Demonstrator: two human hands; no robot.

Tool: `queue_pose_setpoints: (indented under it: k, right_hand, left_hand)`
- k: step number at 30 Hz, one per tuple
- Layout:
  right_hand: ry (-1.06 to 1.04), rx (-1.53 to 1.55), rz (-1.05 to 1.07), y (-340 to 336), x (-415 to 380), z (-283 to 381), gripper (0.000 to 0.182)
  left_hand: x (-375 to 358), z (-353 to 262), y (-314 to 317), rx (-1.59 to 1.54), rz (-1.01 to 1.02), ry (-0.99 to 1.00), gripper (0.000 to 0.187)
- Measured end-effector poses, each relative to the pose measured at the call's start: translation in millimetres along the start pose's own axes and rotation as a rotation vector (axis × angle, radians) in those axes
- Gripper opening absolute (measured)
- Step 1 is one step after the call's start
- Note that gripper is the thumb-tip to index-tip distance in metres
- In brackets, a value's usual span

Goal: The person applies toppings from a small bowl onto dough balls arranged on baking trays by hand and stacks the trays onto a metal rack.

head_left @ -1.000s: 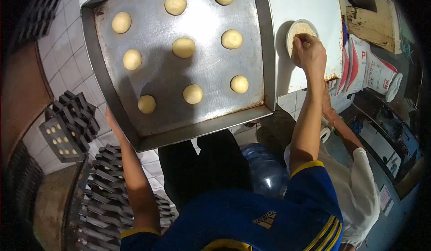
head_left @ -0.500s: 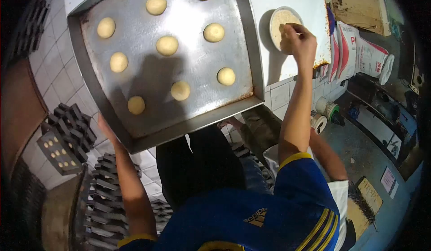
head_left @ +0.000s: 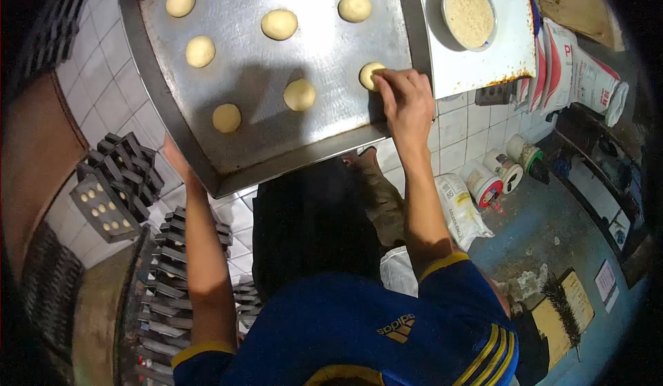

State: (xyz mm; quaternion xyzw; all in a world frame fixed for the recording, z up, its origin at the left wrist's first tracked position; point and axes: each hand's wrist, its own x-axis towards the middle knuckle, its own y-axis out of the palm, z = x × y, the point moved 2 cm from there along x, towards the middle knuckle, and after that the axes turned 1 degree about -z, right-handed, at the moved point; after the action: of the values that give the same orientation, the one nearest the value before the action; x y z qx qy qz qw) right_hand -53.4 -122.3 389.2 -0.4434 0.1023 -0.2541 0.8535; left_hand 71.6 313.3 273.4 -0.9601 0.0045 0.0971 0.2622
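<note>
A metal baking tray (head_left: 338, 120) with upright sides carries several round, pale-yellow dough balls (head_left: 300, 95). My left hand (head_left: 178, 159) is at the tray's left side, its fingers mostly hidden beneath the edge, and appears to grip it. My right hand (head_left: 407, 99) reaches over the tray's right wall. Its fingers are pinched together on the dough ball (head_left: 371, 76) nearest that wall; anything held between the fingertips is too small to make out. Right of the tray, a round bowl (head_left: 469, 14) holds pale, fine grains.
The bowl stands on a white tabletop (head_left: 507, 61) with a rusty edge. Stacked dark trays (head_left: 173, 275) are at the lower left, one tray (head_left: 103, 210) with dough. White-and-red sacks (head_left: 563, 61), lidded buckets (head_left: 481, 184) and another person's foot (head_left: 369, 158) are to the right and below.
My right hand has left the bowl of grains and moved left and down to the dough ball at the tray's right. The view has shifted, so the tray appears higher and farther right.
</note>
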Motion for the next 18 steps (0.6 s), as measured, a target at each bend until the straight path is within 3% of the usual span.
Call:
queue_pose_setpoints:
  k: [2, 5, 8, 10, 12, 14, 15, 18]
  right_hand:
    - [-0.130, -0.223, -0.003, 3.1, -1.1, 1.8, 0.023]
    - [-0.156, -0.332, 0.055, -5.7, -11.4, 17.4, 0.028]
    - [-0.123, -0.360, 0.210, -19.0, -20.5, 26.6, 0.038]
    - [-0.117, -0.241, 0.288, -29.9, -13.5, 15.5, 0.045]
    - [0.020, -0.058, 0.108, -47.7, 15.9, -8.1, 0.043]
    - [-0.019, -0.189, -0.111, -74.8, 61.4, -26.4, 0.037]
    - [0.074, -0.247, -0.161, -83.1, 82.4, -44.1, 0.037]
    - [0.157, -0.424, -0.115, -94.7, 139.5, -86.7, 0.038]
  left_hand:
    - [1.9, 12.1, -1.8, -0.163, -0.009, -0.047, 0.031]
    - [1.2, 13.6, -7.7, 0.152, 0.021, -0.019, 0.037]
    - [0.0, -5.0, -5.9, 0.155, 0.039, 0.012, 0.045]
    - [-3.7, -14.1, -2.0, -0.117, 0.077, 0.056, 0.048]
    - [-4.0, 0.3, -2.2, -0.247, 0.084, 0.033, 0.052]
    - [-2.6, 13.3, -3.6, -0.293, 0.085, -0.005, 0.054]
    - [-3.1, 15.7, -2.9, -0.321, 0.082, -0.021, 0.054]
    - [-2.6, 21.6, -5.2, -0.290, 0.082, 0.026, 0.054]
